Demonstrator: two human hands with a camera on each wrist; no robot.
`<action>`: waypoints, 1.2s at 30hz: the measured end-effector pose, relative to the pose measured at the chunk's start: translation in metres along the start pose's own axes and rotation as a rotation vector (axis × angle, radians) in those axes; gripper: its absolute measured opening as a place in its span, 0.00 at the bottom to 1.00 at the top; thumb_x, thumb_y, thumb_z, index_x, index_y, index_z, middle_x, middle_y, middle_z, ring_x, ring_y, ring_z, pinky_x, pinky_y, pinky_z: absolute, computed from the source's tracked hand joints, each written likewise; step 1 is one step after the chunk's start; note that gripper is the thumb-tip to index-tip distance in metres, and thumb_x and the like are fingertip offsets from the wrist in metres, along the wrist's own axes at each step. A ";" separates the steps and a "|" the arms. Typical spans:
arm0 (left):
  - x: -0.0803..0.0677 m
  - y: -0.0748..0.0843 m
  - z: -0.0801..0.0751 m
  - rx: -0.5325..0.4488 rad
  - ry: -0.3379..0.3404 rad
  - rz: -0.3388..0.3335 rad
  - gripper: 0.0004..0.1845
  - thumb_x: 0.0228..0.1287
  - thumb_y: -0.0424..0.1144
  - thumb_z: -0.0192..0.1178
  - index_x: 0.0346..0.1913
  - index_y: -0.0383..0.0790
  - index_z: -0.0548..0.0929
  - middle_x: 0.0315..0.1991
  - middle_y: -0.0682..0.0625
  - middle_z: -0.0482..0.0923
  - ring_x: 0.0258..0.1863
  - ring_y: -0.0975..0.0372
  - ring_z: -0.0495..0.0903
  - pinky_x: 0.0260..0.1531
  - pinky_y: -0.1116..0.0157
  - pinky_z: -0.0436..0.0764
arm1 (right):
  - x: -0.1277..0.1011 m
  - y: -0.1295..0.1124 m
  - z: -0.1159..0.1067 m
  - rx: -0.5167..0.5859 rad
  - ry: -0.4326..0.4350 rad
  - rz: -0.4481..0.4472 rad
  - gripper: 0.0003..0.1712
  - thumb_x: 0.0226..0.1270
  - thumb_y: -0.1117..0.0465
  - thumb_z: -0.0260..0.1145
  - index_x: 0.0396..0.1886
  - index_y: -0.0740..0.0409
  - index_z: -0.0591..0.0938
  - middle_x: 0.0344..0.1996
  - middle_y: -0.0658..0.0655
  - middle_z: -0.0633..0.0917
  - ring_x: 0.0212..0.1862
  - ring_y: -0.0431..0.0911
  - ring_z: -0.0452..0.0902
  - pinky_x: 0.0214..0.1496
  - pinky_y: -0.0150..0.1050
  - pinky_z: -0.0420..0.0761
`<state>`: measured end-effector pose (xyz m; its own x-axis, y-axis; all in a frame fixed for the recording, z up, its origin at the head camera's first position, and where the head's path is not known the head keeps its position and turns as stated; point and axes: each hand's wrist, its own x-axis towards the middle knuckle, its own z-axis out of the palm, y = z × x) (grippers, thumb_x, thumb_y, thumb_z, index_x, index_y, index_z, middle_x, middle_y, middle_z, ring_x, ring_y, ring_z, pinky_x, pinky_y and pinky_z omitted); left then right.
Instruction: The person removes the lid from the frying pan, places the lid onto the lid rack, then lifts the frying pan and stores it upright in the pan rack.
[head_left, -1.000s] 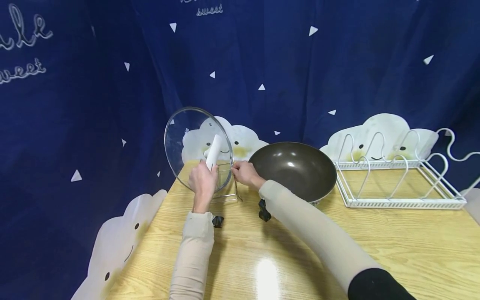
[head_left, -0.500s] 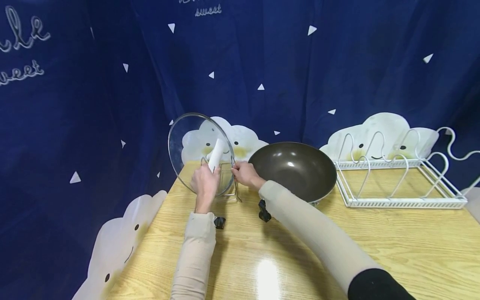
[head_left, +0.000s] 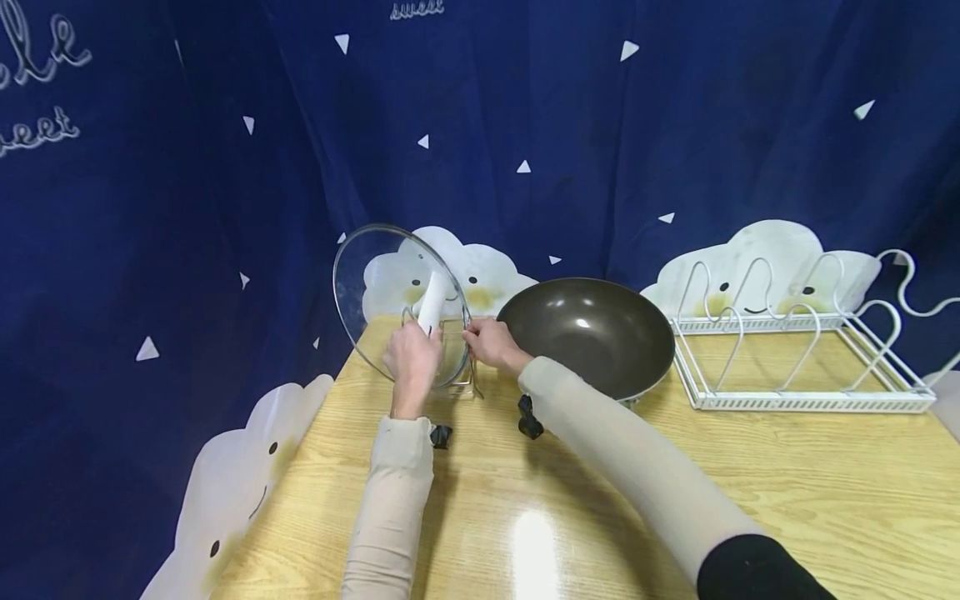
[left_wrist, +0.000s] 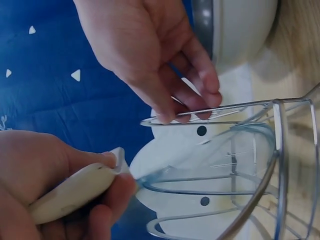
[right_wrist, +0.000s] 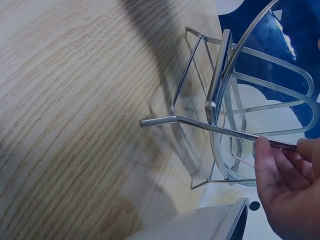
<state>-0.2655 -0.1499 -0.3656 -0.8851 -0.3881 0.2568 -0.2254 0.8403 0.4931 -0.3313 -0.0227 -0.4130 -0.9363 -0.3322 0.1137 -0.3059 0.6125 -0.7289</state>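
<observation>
A round glass pan lid with a metal rim stands tilted on edge in a small metal wire rack. My left hand grips the lid's white handle, fingers curled round it in the left wrist view. To its right, my right hand pinches the rack's top wire between thumb and fingers. In the left wrist view the lid's lower edge sits among the rack's wire loops; the head view partly hides this behind the hands.
A dark wok lies just right of the right hand, close to the forearm. Farther right stands a white rack with wavy dividers. The wooden table ends at the left, beside a blue curtain.
The lid and my left hand have come down slightly and a little to the right, mostly in the first half second. My right hand keeps its hold on the wire rack.
</observation>
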 end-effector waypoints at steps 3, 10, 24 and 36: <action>-0.002 0.002 -0.002 -0.003 -0.022 -0.007 0.20 0.60 0.48 0.63 0.38 0.30 0.80 0.30 0.38 0.80 0.29 0.47 0.80 0.26 0.53 0.77 | 0.000 0.001 0.001 0.006 -0.003 0.000 0.13 0.73 0.57 0.55 0.33 0.58 0.82 0.27 0.61 0.85 0.23 0.42 0.76 0.23 0.32 0.72; -0.003 0.007 -0.005 0.003 -0.059 -0.008 0.19 0.63 0.47 0.60 0.39 0.29 0.79 0.31 0.38 0.80 0.29 0.47 0.80 0.25 0.54 0.78 | 0.000 -0.001 0.002 0.022 0.006 0.018 0.14 0.73 0.57 0.55 0.31 0.57 0.81 0.24 0.58 0.84 0.21 0.42 0.75 0.21 0.31 0.70; -0.005 0.011 -0.008 -0.012 -0.145 -0.012 0.18 0.65 0.44 0.57 0.41 0.29 0.77 0.31 0.39 0.78 0.28 0.48 0.79 0.23 0.57 0.77 | -0.003 -0.003 0.001 0.029 -0.014 0.028 0.15 0.74 0.58 0.54 0.34 0.63 0.81 0.28 0.62 0.84 0.22 0.42 0.74 0.21 0.30 0.68; -0.006 0.012 -0.008 -0.121 -0.192 -0.030 0.17 0.65 0.40 0.55 0.47 0.26 0.72 0.33 0.35 0.77 0.30 0.46 0.79 0.27 0.56 0.79 | -0.001 0.000 0.003 -0.040 0.027 -0.012 0.16 0.73 0.57 0.54 0.27 0.56 0.81 0.19 0.53 0.81 0.18 0.41 0.68 0.20 0.32 0.66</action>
<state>-0.2594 -0.1407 -0.3545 -0.9426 -0.3234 0.0831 -0.2127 0.7732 0.5974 -0.3299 -0.0242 -0.4150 -0.9366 -0.3210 0.1408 -0.3234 0.6367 -0.7000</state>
